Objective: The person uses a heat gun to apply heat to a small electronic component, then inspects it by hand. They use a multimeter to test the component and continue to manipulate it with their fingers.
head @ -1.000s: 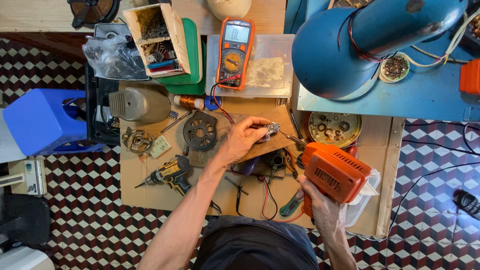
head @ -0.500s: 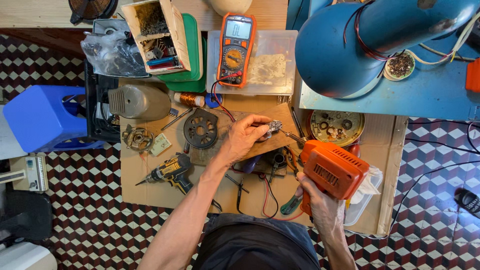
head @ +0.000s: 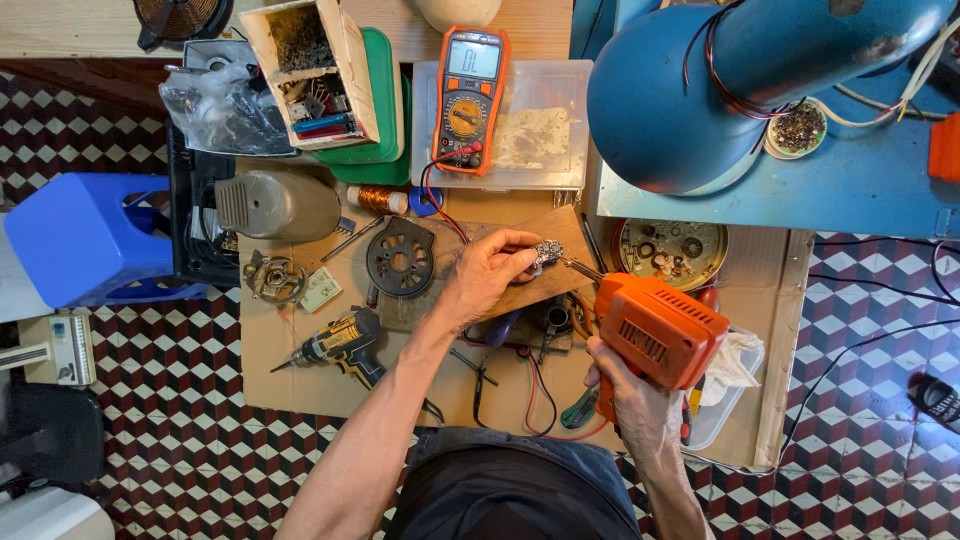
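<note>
left hand [head: 487,275] pinches metal part [head: 547,252] | right hand [head: 640,400] grips orange soldering gun [head: 655,330], tip touching part

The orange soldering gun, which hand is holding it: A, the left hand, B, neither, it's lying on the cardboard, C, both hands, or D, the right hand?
D: the right hand grips the handle of the orange soldering gun, while the left hand pinches a small metal part at the gun's tip.
</note>
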